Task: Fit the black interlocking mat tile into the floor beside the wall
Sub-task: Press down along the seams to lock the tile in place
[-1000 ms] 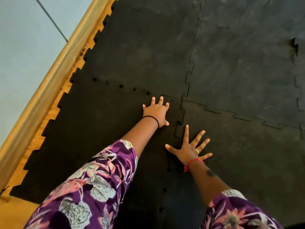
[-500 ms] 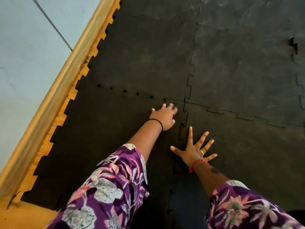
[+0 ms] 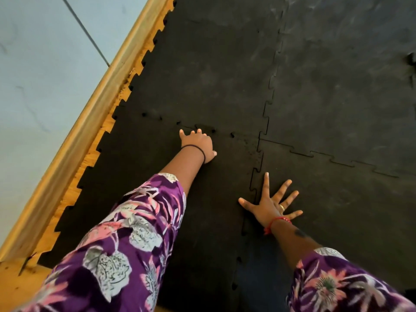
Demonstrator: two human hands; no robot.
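The left hand [image 3: 198,143] lies palm-down on the black mat tile [image 3: 146,181], fingers curled forward at the far seam and gripping nothing; a thin black band circles its wrist. Compared with half a second ago, this hand has shifted leftward along that seam — away from the four-tile junction and toward the wall [image 3: 45,75]. The right hand [image 3: 270,206] remains where it was: flat, fingers fully splayed, nothing held, pressing the neighbouring tile [image 3: 337,221] just beside the toothed seam on the mat tile's right edge. Its thumb tip touches that seam line. A ring shows on one finger, and a red thread is tied at the wrist.

The mat tile occupies the near-left position of the laid floor, beside the wall. Its left edge runs parallel to the wooden skirting [image 3: 74,140], with jagged teeth exposed over a strip of bare wooden floor [image 3: 94,140] — the tile does not touch the skirting. In this view the tile's length runs from bottom left toward upper right, following the skirting line. Its far edge meets the far-left tile [image 3: 213,64]; small dark gaps remain at several tabs along that seam, near the left hand's fingertips [image 3: 191,132]. The right-edge seam also shows small openings lower down.

Both forearms carry purple floral sleeves [image 3: 126,244].
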